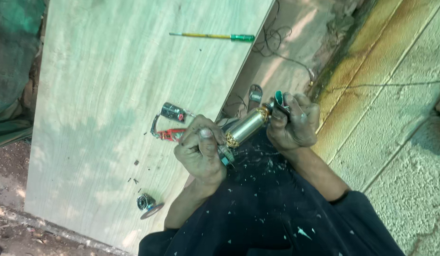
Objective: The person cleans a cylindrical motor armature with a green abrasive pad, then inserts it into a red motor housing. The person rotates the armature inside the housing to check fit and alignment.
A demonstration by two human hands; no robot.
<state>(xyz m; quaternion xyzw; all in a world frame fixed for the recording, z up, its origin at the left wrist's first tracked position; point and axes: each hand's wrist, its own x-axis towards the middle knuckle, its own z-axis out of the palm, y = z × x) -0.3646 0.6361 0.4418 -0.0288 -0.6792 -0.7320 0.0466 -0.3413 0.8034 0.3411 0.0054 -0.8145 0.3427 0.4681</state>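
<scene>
I grip a metal motor armature, a shiny cylinder with copper-coloured ends, between both hands over my dark-clothed lap. My left hand is closed around its lower end near the copper windings. My right hand is closed on its upper end, and a teal-handled tool sticks up between those fingers. Both hands are grimy. Pale shavings are scattered on the dark cloth.
A pale wooden board lies to the left with a yellow-shafted, green-handled screwdriver, a black cylindrical part, a red part and a round metal piece with a disc. Dark wires lie beyond; a concrete ledge runs on the right.
</scene>
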